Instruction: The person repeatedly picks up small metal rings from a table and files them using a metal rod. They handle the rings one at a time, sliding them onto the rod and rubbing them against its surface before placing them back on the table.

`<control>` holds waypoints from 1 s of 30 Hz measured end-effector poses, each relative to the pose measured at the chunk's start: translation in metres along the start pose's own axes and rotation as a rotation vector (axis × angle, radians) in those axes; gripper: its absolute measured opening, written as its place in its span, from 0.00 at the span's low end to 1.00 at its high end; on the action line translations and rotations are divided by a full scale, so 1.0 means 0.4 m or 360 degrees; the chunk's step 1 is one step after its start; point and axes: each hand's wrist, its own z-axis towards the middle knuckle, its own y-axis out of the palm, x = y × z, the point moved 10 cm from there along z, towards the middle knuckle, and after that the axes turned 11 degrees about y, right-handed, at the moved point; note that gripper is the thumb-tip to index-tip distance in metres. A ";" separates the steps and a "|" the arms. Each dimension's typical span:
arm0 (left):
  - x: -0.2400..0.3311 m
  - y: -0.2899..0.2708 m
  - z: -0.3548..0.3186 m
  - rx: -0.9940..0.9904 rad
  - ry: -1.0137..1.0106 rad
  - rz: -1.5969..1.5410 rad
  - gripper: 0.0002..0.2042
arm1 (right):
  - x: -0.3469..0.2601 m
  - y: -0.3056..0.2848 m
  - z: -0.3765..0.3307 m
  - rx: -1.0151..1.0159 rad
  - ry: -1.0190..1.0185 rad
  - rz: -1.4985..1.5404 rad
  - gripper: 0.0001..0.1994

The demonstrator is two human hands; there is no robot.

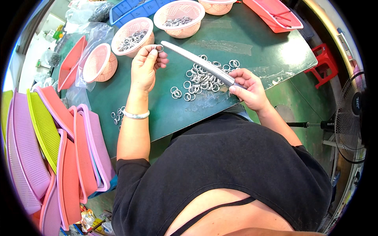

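Pinches ring (161, 49) in left hand (145, 70), rod (197, 61) in right hand (251, 89), above green table (165, 114), with red stool (323, 65) beyond right corner.

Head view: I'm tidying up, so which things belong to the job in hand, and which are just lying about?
Apparently in the job:
- metal ring, in the left grip
- tapered metal rod, in the right grip
- loose ring pile
- round baskets holding rings

Apparently just lying about:
- long coloured baskets
- red stool
- fan

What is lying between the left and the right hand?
In the head view: a metal stick, slanting from the right hand toward the left hand, and a pile of rings on the table.
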 end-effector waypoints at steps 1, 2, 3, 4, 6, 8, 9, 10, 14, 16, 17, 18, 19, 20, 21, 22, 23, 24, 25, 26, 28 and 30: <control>0.000 -0.003 0.000 0.0009 0.0007 0.0031 0.07 | 0.001 0.001 -0.001 -0.0013 0.0003 -0.0008 0.16; 0.000 -0.007 0.001 0.0020 0.0014 0.0065 0.07 | 0.004 0.003 0.000 -0.0028 0.0005 -0.0015 0.16; 0.001 -0.011 0.001 0.0032 0.0022 0.0098 0.08 | 0.007 0.003 0.001 -0.0044 0.0008 -0.0023 0.16; -0.001 -0.013 0.000 0.0039 0.0007 0.0112 0.08 | 0.008 0.003 0.002 -0.0052 -0.0007 -0.0035 0.16; -0.005 -0.015 0.000 0.0049 -0.0021 0.0137 0.08 | 0.012 0.003 0.003 -0.0063 -0.0038 -0.0060 0.16; -0.010 -0.012 -0.003 0.0055 -0.0039 0.0132 0.09 | 0.013 0.006 0.005 -0.0075 -0.0095 -0.0072 0.16; -0.013 -0.011 -0.005 0.0057 -0.0049 0.0130 0.09 | 0.011 0.007 0.005 -0.0081 -0.0124 -0.0078 0.15; -0.011 -0.007 -0.004 0.0044 -0.0031 0.0076 0.09 | 0.012 0.007 0.005 -0.0076 -0.0121 -0.0089 0.15; -0.001 0.010 -0.005 0.0033 -0.0015 -0.0110 0.09 | 0.011 0.008 0.006 -0.0044 -0.0125 -0.0135 0.15; -0.003 0.011 -0.004 0.0034 -0.0027 -0.0109 0.09 | 0.010 0.009 0.005 -0.0036 -0.0140 -0.0162 0.15; -0.009 0.007 -0.004 0.0030 -0.0030 -0.0068 0.09 | 0.009 0.011 0.005 -0.0039 -0.0148 -0.0179 0.15; -0.013 0.004 -0.005 0.0025 -0.0033 -0.0028 0.09 | 0.009 0.013 0.005 -0.0043 -0.0157 -0.0195 0.15; -0.013 0.006 -0.004 0.0008 -0.0028 -0.0080 0.11 | 0.008 0.013 0.005 -0.0041 -0.0161 -0.0193 0.15; -0.013 0.008 -0.004 -0.0009 -0.0023 -0.0133 0.12 | 0.008 0.012 0.005 -0.0038 -0.0166 -0.0189 0.15; -0.013 0.011 -0.004 -0.0026 -0.0018 -0.0185 0.14 | 0.007 0.011 0.005 -0.0035 -0.0170 -0.0186 0.15; -0.011 0.017 -0.006 -0.0021 -0.0034 -0.0257 0.16 | 0.010 0.009 0.006 -0.0045 -0.0147 -0.0149 0.15; -0.008 0.028 -0.008 -0.0018 -0.0051 -0.0331 0.18 | 0.012 0.007 0.006 -0.0052 -0.0123 -0.0112 0.15; -0.009 0.036 -0.010 -0.0014 -0.0068 -0.0405 0.20 | 0.014 0.004 0.006 -0.0059 -0.0099 -0.0075 0.16; -0.018 0.052 -0.013 -0.0101 -0.0109 -0.0464 0.21 | 0.015 0.003 0.006 -0.0064 -0.0094 -0.0061 0.16; -0.030 0.066 -0.020 -0.0185 -0.0148 -0.0520 0.23 | 0.016 0.002 0.005 -0.0072 -0.0089 -0.0044 0.16; -0.054 0.102 -0.041 -0.0315 -0.0265 -0.0582 0.26 | 0.015 0.002 0.004 -0.0085 -0.0108 -0.0039 0.16; -0.077 0.145 -0.069 -0.0321 -0.0396 -0.0669 0.27 | 0.013 0.004 0.001 -0.0089 -0.0153 -0.0062 0.16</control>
